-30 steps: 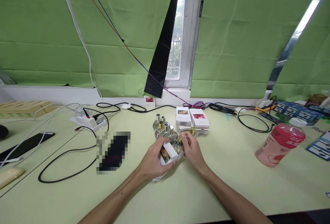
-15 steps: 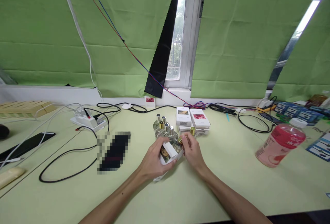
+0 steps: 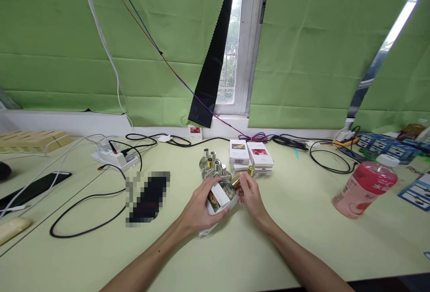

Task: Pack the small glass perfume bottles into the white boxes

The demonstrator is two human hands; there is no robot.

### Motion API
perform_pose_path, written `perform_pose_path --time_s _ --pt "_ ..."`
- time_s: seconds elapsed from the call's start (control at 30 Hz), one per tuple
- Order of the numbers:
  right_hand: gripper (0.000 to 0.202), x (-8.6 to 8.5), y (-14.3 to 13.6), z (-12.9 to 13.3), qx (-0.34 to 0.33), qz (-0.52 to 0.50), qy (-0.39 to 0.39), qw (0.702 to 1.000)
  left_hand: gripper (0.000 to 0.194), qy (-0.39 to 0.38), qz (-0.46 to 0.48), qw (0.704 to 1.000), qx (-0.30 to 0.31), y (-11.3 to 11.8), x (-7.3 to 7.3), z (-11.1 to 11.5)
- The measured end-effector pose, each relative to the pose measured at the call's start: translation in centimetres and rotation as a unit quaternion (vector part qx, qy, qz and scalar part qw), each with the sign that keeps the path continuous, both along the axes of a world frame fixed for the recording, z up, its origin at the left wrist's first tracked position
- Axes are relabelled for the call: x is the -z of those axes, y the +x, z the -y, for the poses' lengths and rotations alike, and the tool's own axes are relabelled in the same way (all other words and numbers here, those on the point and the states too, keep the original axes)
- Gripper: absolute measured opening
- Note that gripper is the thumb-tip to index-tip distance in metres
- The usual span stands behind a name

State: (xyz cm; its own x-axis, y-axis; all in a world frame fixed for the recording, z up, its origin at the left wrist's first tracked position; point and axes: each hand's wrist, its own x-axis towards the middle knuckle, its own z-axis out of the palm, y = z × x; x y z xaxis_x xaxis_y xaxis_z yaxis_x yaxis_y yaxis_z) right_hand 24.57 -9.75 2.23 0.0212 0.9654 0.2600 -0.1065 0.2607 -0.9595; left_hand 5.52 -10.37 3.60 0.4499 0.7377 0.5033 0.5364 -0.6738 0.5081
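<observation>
My left hand [image 3: 199, 207] is wrapped round a small white carton [image 3: 221, 195] with a flower picture, its open end tilted up and to the right. A round clear glass perfume bottle [image 3: 228, 189] is at the open end, apparently partly inside. My right hand [image 3: 251, 197] pinches this bottle near its gold cap [image 3: 236, 181]; the fingers hide part of it. Just behind the hands stand several round perfume bottles [image 3: 204, 165] with silver or gold caps. Another gold cap [image 3: 251, 170] shows beyond my right fingers; what is under it is hidden.
Stacked white cartons [image 3: 260, 154] stand behind my right hand. A pink drink bottle [image 3: 366, 186] is at the right. Left are a pixelated dark object [image 3: 151, 198], a looped black cable [image 3: 55, 222], a power strip [image 3: 116, 157] and a phone [image 3: 36, 190]. Cables run along the wall.
The right fingers have shifted slightly up and right on the perfume bottle, so more of its gold cap shows. The left hand and carton have barely moved.
</observation>
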Motion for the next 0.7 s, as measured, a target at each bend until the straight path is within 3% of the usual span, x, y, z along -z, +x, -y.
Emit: perform_pose_path --time_s 0.7 --pt "0.051 0.18 -0.14 -0.45 -0.014 0.014 0.015 1.0 0.066 0.003 0.001 0.999 0.041 -0.25 0.29 -0.15"
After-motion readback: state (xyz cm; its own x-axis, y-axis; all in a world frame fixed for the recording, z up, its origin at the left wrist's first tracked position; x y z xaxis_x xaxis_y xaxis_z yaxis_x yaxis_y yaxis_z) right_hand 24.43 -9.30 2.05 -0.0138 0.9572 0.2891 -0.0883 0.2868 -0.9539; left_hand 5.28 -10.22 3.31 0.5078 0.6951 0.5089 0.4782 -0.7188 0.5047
